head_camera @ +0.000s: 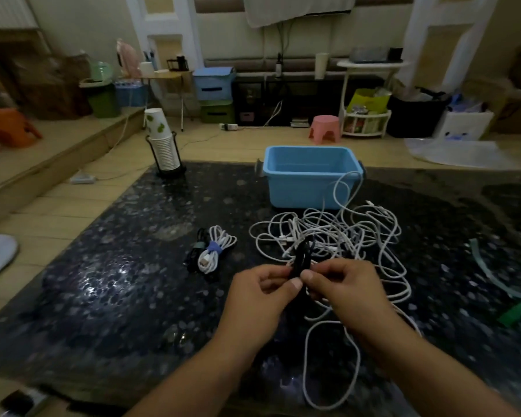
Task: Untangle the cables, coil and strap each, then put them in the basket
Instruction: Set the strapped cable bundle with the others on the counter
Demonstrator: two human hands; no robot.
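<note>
both hands, the left hand (262, 291) and right hand (342, 285), pinch a black cable (300, 260) above the table (118, 266), probably coiling it clear of the white tangle (328, 233) before the basket (309, 179).

Basket (310, 179) on surface (118, 281) at 12 o'clock, far edge. Loose cable tangle (337, 233) just before it, spreading to 3 o'clock, one loop rising against basket's front wall. Two strapped coils (212, 251) at 10 o'clock of the hands, side by side, apart from tangle. Cup stack (163, 145) at 11 o'clock, far left corner. Straps (494, 278) at 3 o'clock, right edge. Left hand (262, 293) and right hand (346, 287) at centre, near side of tangle.
</note>
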